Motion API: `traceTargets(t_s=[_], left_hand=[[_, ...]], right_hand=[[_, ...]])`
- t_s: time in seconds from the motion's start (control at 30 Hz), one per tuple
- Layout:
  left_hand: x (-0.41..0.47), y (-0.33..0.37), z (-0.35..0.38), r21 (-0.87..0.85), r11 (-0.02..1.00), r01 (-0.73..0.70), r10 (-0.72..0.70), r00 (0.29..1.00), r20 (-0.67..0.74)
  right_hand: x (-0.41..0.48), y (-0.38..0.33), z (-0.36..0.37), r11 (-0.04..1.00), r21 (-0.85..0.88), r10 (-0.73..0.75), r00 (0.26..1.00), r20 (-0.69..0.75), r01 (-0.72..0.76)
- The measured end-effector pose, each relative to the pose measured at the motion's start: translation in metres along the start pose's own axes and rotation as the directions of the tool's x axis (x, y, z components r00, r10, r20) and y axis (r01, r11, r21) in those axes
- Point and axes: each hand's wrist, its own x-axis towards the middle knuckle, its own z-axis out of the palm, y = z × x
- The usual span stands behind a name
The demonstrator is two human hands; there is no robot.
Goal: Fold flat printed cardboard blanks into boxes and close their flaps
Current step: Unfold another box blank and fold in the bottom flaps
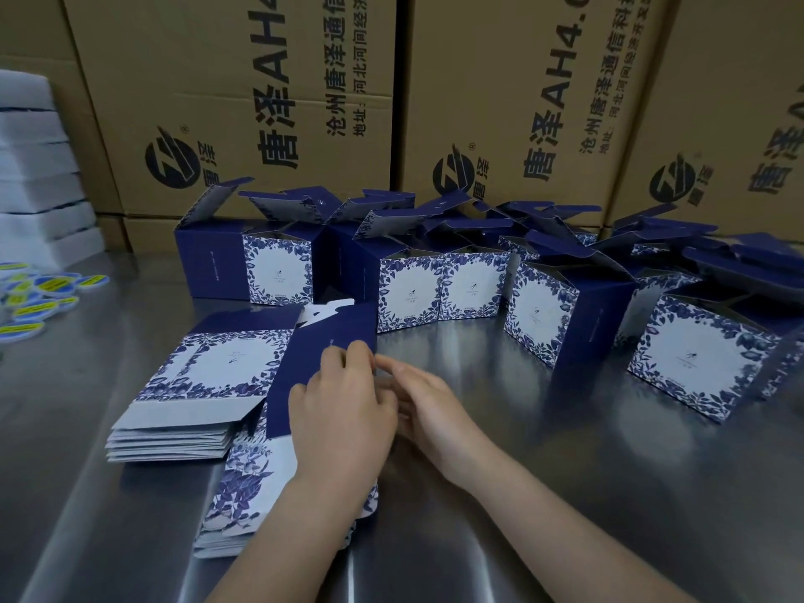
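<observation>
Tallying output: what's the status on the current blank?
Left hand grips flat blank by edge. Right hand open beside it. Blank not yet folded. Nothing blocking.

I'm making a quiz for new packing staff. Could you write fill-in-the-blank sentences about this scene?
1. The left hand grips a blank; the right hand touches its ___.
2. The boxes' top flaps stand ___.
3. The far stack lies ___ of both hands.
Missing: edge; open; left.

My steel table (565, 493), walled in by cartons (209, 80)
Soft glare lies on the brushed metal before me; the printed brown cartons stack from ten to two o'clock, and white slabs (35, 167) pile at nine.
</observation>
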Motion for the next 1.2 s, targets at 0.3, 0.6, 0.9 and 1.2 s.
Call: traceTargets(t_s=[0.3, 0.6, 0.9, 1.2], left_hand=[[-0.012, 0.016, 0.007, -0.001, 0.999, -0.052, 0.052, 0.996, 0.078], [-0.014, 0.018, -0.003, -0.292, 0.957, 0.001, 0.012, 0.999, 0.041], [0.001, 0.004, -0.008, -0.287, 0.957, 0.047, -0.102, 0.978, -0.181], [0.011, -0.012, 0.001, -0.119, 0.966, 0.227, -0.228, 0.974, 0.007]], right_hand=[[0.002, 0.001, -0.013, 0.985, 0.15, 0.086, 0.996, -0.027, -0.081], [-0.002, 0.0, -0.024, 0.979, 0.202, 0.031, 0.992, -0.12, -0.006], [0.002, -0.017, -0.055, 0.953, 0.275, -0.046, 0.958, -0.283, 0.127], [0.0, -0.035, -0.086, 0.95, 0.242, -0.108, 0.934, -0.34, 0.198]])
